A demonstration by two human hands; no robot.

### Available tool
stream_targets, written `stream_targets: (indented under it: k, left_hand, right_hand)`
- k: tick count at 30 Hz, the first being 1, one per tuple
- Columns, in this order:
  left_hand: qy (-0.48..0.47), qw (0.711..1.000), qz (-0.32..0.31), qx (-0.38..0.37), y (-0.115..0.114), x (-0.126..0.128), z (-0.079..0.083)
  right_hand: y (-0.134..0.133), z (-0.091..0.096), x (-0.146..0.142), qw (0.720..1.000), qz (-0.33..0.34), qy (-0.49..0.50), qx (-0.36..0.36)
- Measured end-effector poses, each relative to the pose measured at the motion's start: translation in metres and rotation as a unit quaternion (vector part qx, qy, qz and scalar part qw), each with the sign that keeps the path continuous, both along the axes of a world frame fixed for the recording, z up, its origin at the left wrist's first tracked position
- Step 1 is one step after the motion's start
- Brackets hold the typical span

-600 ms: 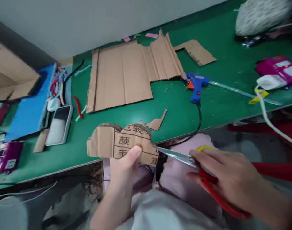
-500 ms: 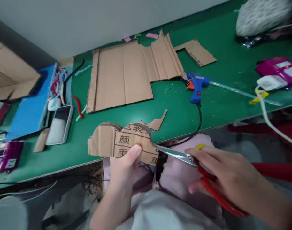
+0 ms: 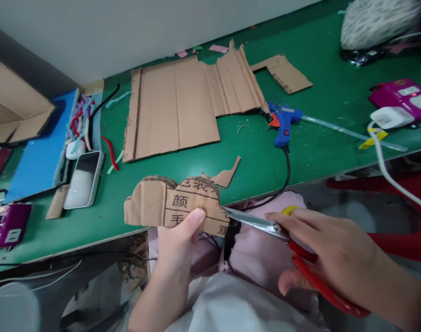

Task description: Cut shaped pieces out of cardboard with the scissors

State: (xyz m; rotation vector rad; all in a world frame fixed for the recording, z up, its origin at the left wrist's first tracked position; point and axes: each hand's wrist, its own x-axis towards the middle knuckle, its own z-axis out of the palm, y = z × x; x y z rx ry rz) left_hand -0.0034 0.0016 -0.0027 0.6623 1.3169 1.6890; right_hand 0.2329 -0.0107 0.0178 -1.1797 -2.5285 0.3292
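My left hand (image 3: 183, 235) grips a cloud-shaped piece of cardboard (image 3: 148, 203) from below, thumb pressed on its printed face. Its upper edge is cut in rounded bumps, and black characters and lines cover the right half. In my right hand (image 3: 331, 249) is a pair of scissors (image 3: 262, 223) with red handles and a yellow part near the fingers. The blades reach left to the cardboard's right edge, where the tips meet it. A small cardboard scrap (image 3: 227, 176) lies on the table just behind the piece.
A large cardboard sheet (image 3: 172, 110) lies on the green table (image 3: 259, 161). Right of it sits a blue glue gun (image 3: 284, 122) with a clear stick and black cord. To the left are a phone (image 3: 84, 180), pipe cleaners (image 3: 79, 120) and a blue board (image 3: 41, 143). A purple device (image 3: 404, 99) stands far right.
The scissors' handles have spread wider, with my right thumb moving down. The blades stay at the cardboard's right edge, and my left hand holds the piece nearly still.
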Motion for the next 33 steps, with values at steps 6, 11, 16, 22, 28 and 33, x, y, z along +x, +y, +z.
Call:
stream_targets:
  k: [6,11,16,22,28,33]
  left_hand:
    - [0.0,1.0,-0.001,0.001,0.0,0.0006,-0.0004]
    - [-0.009,1.0,0.0,-0.019,0.0018,0.003,0.0003]
    - [-0.027,0.999,0.001,-0.043,0.0004,0.0037,-0.0003]
    - [-0.05,0.997,0.006,-0.061,-0.0005,0.0032,-0.0026]
    - [-0.036,0.998,-0.006,-0.048,0.0026,0.0018,-0.0017]
    - [-0.023,0.998,-0.008,-0.054,0.0023,0.0002,-0.0006]
  right_hand:
    - [0.0013,0.0014,-0.0031,0.998,-0.01,0.009,0.056]
    - [0.0018,0.0016,-0.0052,0.997,-0.015,0.003,0.07]
    - [0.0021,-0.0005,-0.0046,0.995,-0.015,-0.005,0.103]
    - [0.0018,-0.0038,-0.0029,0.997,-0.012,-0.016,0.078]
    - [0.0023,-0.0065,0.0004,1.0,-0.011,0.0,0.002]
    - [0.0013,-0.0036,0.0001,1.0,-0.014,0.0,-0.028]
